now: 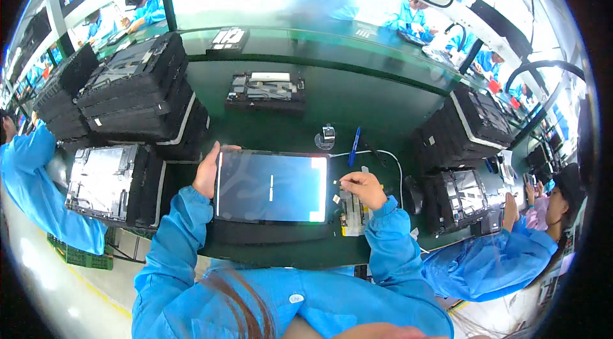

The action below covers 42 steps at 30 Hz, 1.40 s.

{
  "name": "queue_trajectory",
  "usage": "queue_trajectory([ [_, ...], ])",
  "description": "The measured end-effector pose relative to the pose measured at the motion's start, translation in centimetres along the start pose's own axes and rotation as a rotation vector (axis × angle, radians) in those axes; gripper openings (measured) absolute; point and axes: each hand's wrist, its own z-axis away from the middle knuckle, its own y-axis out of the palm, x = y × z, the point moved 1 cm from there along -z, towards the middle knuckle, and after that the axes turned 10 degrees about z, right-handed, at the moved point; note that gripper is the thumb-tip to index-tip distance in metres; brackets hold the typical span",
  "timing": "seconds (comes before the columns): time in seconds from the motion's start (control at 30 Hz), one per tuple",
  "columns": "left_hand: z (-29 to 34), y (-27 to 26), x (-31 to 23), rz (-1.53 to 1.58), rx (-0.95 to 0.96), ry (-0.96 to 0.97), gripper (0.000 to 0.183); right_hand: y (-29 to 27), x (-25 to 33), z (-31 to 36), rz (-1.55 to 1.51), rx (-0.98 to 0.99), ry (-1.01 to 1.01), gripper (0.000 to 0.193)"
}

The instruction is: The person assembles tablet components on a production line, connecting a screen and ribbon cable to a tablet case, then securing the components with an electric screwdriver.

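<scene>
Green desk (357,99) runs wide across the view, glossy top, curved by the lens. Black stacks of trays (137,87) sit at its left end, piled high, more black stacks (463,128) at the right end. One open black unit (108,182) with a pale panel lies at the near left corner, on top of a lower pile. Another open unit (265,91) sits alone mid-desk toward the far edge.

Tablet (271,187) lies flat at the near edge, centre, dark screen up with bright strips along both short sides. Left hand (207,170) grips its left edge, thumb on top, fingers wrapped under. Right hand (364,187) is just beside the tablet's right edge, fingertips pinched together over a small pale part (336,198); can't tell if it actually holds anything.

White cable (383,157) loops behind the right hand. Blue pen (354,145) lies just past the tablet's far right corner, near a small clear stand (327,136).

Co-workers in blue sleeves sit at both ends of the desk, hands on their own units.
</scene>
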Motion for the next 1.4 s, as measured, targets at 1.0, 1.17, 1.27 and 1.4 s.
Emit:
queue_trajectory([
  [1.0,-0.1,0.1,0.0,-0.146,-0.044,0.037,0.050,0.5,0.6,-0.4,-0.013,0.085,-0.012,0.017],
  [1.17,-0.4,-0.5,-0.2,-0.186,-0.082,0.071,0.050,0.6,1.1,0.0,0.013,0.105,-0.030,0.017],
  [1.27,0.0,0.1,-0.2,-0.201,-0.089,0.075,0.050,0.8,0.9,-0.3,0.016,0.091,-0.072,0.019],
  [1.4,-0.1,0.0,0.0,-0.164,0.000,0.052,0.049,0.9,0.3,-0.4,0.036,0.067,-0.101,0.022],
])
